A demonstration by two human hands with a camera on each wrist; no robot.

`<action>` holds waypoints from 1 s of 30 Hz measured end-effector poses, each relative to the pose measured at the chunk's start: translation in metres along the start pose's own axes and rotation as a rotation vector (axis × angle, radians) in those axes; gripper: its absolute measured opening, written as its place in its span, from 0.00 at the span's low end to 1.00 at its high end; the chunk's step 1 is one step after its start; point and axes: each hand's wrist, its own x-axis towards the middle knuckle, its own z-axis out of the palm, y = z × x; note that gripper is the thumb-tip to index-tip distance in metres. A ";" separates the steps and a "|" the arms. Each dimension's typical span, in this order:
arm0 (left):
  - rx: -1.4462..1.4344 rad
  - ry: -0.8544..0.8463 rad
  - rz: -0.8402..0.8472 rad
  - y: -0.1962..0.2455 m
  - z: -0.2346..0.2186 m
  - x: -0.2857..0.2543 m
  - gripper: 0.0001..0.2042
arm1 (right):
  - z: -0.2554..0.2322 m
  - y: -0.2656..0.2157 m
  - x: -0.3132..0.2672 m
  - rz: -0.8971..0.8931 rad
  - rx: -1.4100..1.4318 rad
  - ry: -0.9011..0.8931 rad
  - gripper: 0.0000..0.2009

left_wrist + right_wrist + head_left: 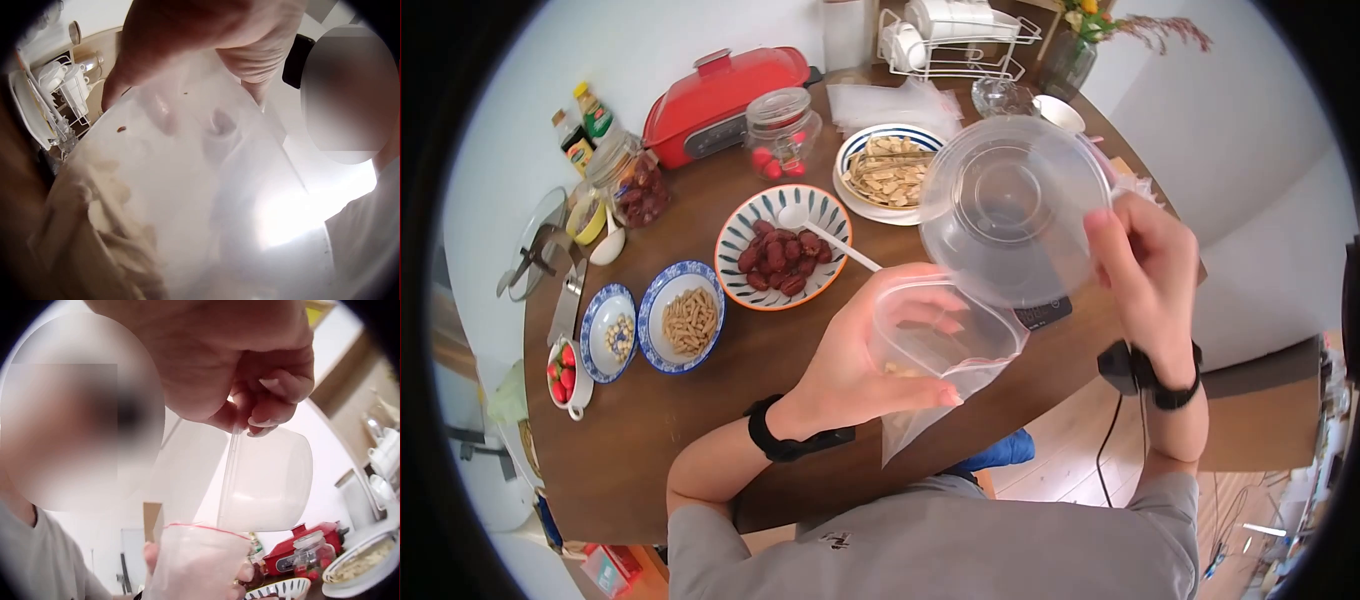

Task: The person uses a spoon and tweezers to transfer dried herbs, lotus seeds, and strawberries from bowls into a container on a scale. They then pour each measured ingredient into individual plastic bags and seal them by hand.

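My left hand (845, 345) grips a clear zip bag (975, 360) near its mouth, which gapes upward with thumb and fingers around it. Pale flat slices (112, 219) show through the bag's film in the left wrist view. Between thumb and fingers, my right hand (1155, 265) pinches the rim of a clear round plastic bowl (1000, 200). The bowl is tipped on its side, its lower edge right at the bag's mouth in the right wrist view, and nothing shows inside it.
Behind the hands stand a plate of pale dried slices (890, 172), a bowl of red dates (785, 262) with a white spoon, and blue-patterned bowls (665, 345). A small black scale (1045, 313) lies under the plastic bowl. Jars and a red electric cooker (720, 100) line the back.
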 end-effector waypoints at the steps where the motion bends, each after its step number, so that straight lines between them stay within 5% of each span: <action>1: 0.009 0.014 0.018 0.000 0.001 0.000 0.46 | -0.001 0.011 0.006 0.146 0.098 -0.028 0.18; 10: 0.266 0.039 0.162 0.002 0.000 0.001 0.49 | 0.015 0.154 0.013 0.699 0.524 -0.075 0.16; 18: 0.508 0.021 0.276 0.008 -0.007 0.006 0.39 | 0.027 0.161 0.005 0.610 0.259 -0.198 0.21; 23: 0.685 -0.025 0.194 0.030 -0.010 0.003 0.38 | 0.008 0.146 0.000 0.667 0.036 -0.163 0.23; 26: 0.745 0.015 0.157 0.032 -0.004 0.000 0.39 | 0.005 0.109 -0.023 0.384 0.147 -0.190 0.19; 30: 0.930 0.134 0.229 0.024 0.000 -0.004 0.45 | 0.052 0.034 -0.082 -0.067 0.063 -0.373 0.30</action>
